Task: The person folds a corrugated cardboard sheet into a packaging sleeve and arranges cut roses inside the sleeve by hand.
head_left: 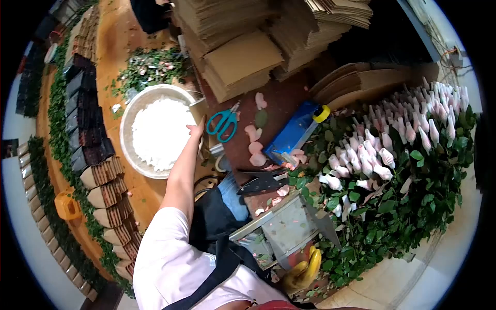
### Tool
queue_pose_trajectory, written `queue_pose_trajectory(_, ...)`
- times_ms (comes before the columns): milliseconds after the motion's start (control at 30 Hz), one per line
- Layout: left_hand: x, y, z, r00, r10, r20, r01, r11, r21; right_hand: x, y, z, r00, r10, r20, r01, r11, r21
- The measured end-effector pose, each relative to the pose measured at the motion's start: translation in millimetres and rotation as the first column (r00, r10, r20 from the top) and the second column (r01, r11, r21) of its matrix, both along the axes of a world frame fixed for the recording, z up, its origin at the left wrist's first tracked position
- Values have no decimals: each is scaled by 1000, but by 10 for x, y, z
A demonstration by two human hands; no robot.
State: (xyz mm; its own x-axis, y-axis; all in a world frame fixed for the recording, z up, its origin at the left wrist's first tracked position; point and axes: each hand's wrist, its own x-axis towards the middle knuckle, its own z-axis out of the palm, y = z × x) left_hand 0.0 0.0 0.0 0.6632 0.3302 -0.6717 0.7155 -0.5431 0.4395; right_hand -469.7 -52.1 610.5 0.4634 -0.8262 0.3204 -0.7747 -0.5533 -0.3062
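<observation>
My bare left hand reaches out to the right rim of a white basin full of bright white small pieces, too overexposed to name. Its fingers close on the lower end of a tan, tube-like cardboard piece. Just right of that hand, teal-handled scissors lie on the dark red tabletop. Low in the view, my right hand wears a yellow glove, beside a metal-framed clear panel. Its fingers are bent and partly hidden, and I cannot make out anything in them.
Stacks of cardboard rise at the back. A blue box-shaped tool and black-handled tool lie among pink petals. Right stand many netted pink roses with leafy stems. Left, wrapped bunches line the wooden floor.
</observation>
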Motion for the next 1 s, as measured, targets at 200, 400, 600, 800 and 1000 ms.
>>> queue_pose_trajectory(200, -170, -479, -119, 984, -45, 175, 40, 999, 35, -10, -131, -64, 987, 61, -148, -60, 998, 13)
queue_pose_trajectory(400, -225, -127, 491, 901, -270, 341, 303, 952, -47, 87, -51, -51, 996, -88, 7, 88, 996, 21)
queue_pose_trajectory(600, -543, 660, 1374, 976, -148, 160, 180, 960, -213, 242, -51, -11, 998, -17, 62, 22, 996, -83)
queue_pose_trajectory(800, -280, 1974, 2551, 846, -215, 488, 318, 938, -137, 146, -91, 47, 987, 79, 139, -101, 982, 157)
queue_pose_trajectory(1000, -527, 2737, 6238, 535, -9, 845, 448, 851, -275, 753, 99, 231, 736, 450, 506, -568, 817, 99)
